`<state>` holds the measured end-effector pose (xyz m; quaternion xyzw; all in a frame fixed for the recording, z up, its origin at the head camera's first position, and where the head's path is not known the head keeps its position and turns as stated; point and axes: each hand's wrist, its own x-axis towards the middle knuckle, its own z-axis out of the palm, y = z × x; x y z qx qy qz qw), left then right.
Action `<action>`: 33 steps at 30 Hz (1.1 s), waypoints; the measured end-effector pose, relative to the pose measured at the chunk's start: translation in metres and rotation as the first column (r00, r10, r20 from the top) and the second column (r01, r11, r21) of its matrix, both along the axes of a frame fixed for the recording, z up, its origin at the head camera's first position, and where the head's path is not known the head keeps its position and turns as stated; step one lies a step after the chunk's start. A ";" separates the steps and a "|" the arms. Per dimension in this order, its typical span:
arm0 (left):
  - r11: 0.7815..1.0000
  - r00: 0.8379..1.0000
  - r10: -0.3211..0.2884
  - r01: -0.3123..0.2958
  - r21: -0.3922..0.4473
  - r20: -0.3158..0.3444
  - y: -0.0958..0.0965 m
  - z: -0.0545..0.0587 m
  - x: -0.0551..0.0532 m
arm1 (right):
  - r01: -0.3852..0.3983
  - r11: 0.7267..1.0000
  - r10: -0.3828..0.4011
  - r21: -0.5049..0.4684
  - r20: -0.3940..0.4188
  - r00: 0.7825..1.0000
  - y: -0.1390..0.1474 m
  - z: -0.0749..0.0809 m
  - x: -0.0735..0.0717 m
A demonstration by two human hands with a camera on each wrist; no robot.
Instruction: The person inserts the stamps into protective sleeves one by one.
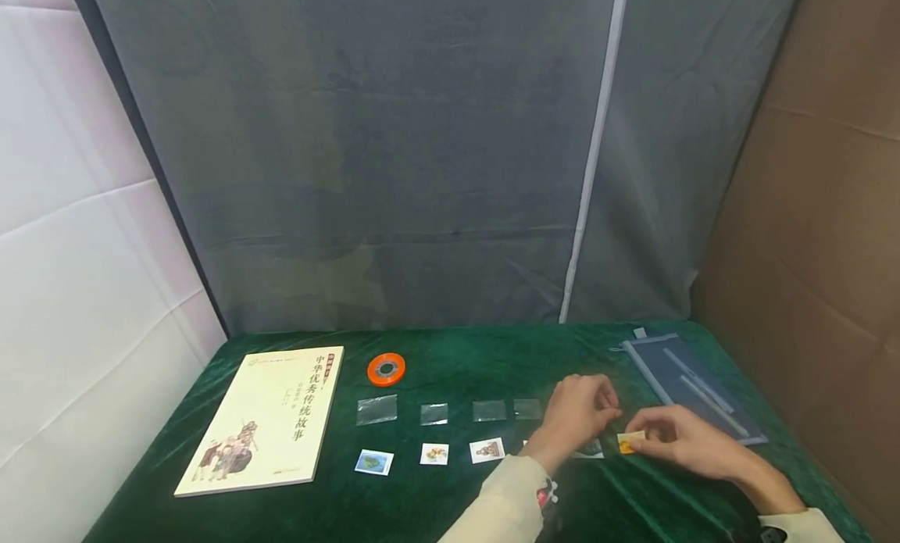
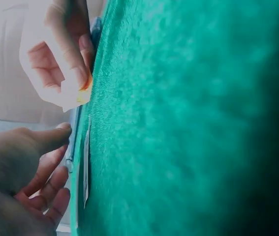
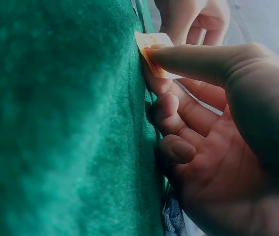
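My right hand (image 1: 685, 441) pinches a small yellow-and-white postage stamp (image 3: 160, 59) with serrated edges between thumb and index finger, low over the green cloth. Left of it, my left hand (image 1: 578, 410) hovers with loosely bent fingers; the left wrist view shows nothing between its thumb and fingers (image 2: 55, 179). Under the left wrist lies a darker stamp (image 1: 591, 449), partly covered. More stamps lie in a row leftward: a blue-green one (image 1: 374, 462), a floral one (image 1: 434, 454) and one with a brownish picture (image 1: 487, 450). Several clear plastic sleeves (image 1: 376, 410) form a row behind them.
A cream book (image 1: 267, 418) with Chinese lettering lies at the left. An orange ring-shaped roll (image 1: 386, 369) sits behind the sleeves. On the right is a dark zip pouch (image 1: 692, 387) holding slim pale strips. Fabric walls (image 1: 394, 152) enclose the green-covered table (image 1: 436, 512).
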<state>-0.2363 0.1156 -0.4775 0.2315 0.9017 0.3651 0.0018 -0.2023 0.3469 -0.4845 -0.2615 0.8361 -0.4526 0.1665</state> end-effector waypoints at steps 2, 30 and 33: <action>0.999 1.000 -0.028 0.028 0.039 -0.011 -0.005 0.000 0.002 | -0.005 1.000 0.005 0.008 0.001 1.000 0.001 0.001 0.000; 0.794 0.935 -0.085 -0.145 0.591 0.343 -0.166 -0.005 0.039 | 0.335 0.896 -0.331 -0.291 0.062 0.941 -0.145 0.003 -0.001; 0.785 0.928 -0.087 -0.161 0.598 0.363 -0.170 -0.009 0.041 | 0.357 0.873 -0.359 -0.331 0.058 0.931 -0.149 -0.004 0.003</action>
